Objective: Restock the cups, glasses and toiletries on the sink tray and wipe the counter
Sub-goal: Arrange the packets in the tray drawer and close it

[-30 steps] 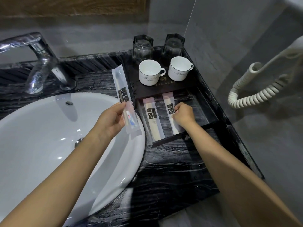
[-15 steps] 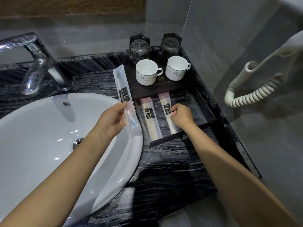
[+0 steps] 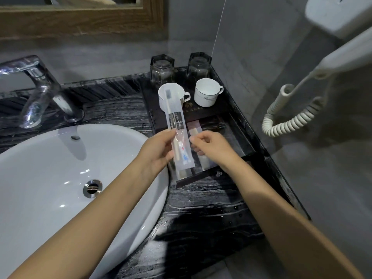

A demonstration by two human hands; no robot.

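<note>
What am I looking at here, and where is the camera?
No machine here: a person works with bare hands, filmed by a camera worn on the head, looking down. The left hand holds a clear plastic toothbrush packet above a dark tray on the black marble counter. The right hand is open, reaching towards the packet. On the tray stand two white ceramic cups and two upturned clear glasses; paler packets lie beneath the hands. A white round basin sits to the left.

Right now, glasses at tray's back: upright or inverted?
Inverted. Both glasses show thick dark bases on top, mouths down on the tray.
</note>
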